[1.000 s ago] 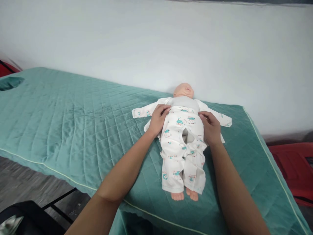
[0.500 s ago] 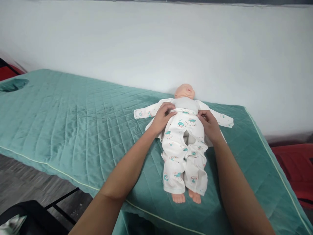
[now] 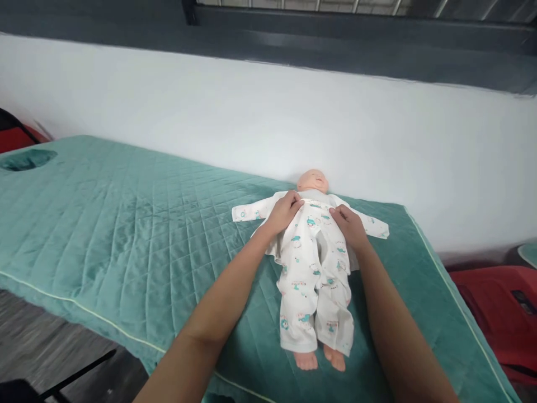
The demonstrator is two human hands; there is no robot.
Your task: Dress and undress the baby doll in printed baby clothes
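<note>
A baby doll [image 3: 312, 181] lies on its back, head toward the wall and bare feet toward me. It wears white printed split-crotch pants [image 3: 298, 285], their waistband up on its belly. Under and beside it spreads a white long-sleeved top [image 3: 375, 225], sleeves out to both sides and the front not drawn over the chest. My left hand [image 3: 286, 211] is closed on the waistband at the doll's left-of-picture side. On the other side, my right hand [image 3: 349, 225] pinches the same waistband with thumb and fingers.
The doll rests on a bed with a green quilted cover [image 3: 168, 235], which has a face hole [image 3: 28, 160] at the far left. A white wall [image 3: 251, 117] stands behind. A red chair [image 3: 497, 313] is at the right, beyond the bed's edge.
The waistband has been drawn higher up the doll's belly, with both hands moving toward its chest. The view has tilted up, showing more of the wall and a dark window ledge.
</note>
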